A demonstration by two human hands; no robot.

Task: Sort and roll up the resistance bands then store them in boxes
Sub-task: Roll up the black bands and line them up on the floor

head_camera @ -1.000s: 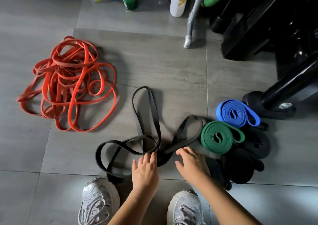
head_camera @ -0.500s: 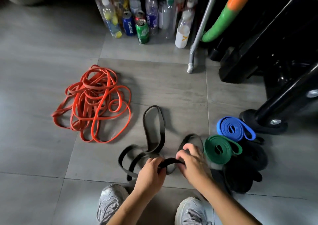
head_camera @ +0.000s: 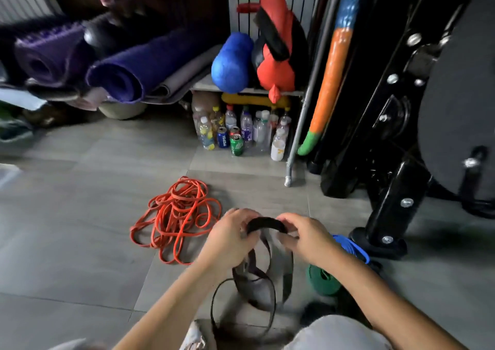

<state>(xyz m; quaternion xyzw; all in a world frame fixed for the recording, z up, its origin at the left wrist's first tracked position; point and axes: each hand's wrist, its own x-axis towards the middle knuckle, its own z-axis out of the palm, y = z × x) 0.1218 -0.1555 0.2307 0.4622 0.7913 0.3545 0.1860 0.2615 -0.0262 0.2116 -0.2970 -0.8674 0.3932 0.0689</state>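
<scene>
Black rubber, a flat resistance band (head_camera: 265, 221), arches in the air between the two hands, just above the grey tiled floor (head_camera: 80, 229) and low in the middle of the view. The left hand (head_camera: 231, 237) grips the arch at its nine o'clock end with the fingers curled round it. The right hand (head_camera: 308, 239) pinches the three o'clock end between thumb and bent fingers, though blur hides exactly how the fingertips sit. The held stretch therefore runs nine to three, and each hand is equally close to it. The rest of the band falls away toward six o'clock in slack, crossing loops that reach the floor beside a pale shoe (head_camera: 194, 339). To my eye the roll is barely begun, and winding it will mean feeding that hanging length up from six o'clock into the fingers, so the crossed loops may snag. From the hands, a loose heap of orange bands (head_camera: 176, 215) lies at nine o'clock, near but apart. A rolled blue band (head_camera: 353, 248) sits at three o'clock and a rolled green band (head_camera: 322, 282) at four, partly behind the right forearm. A black machine frame (head_camera: 388, 210) stands at two o'clock, and bottles and cans (head_camera: 235, 135) cluster at twelve. I can make out no storage box for certain.
</scene>
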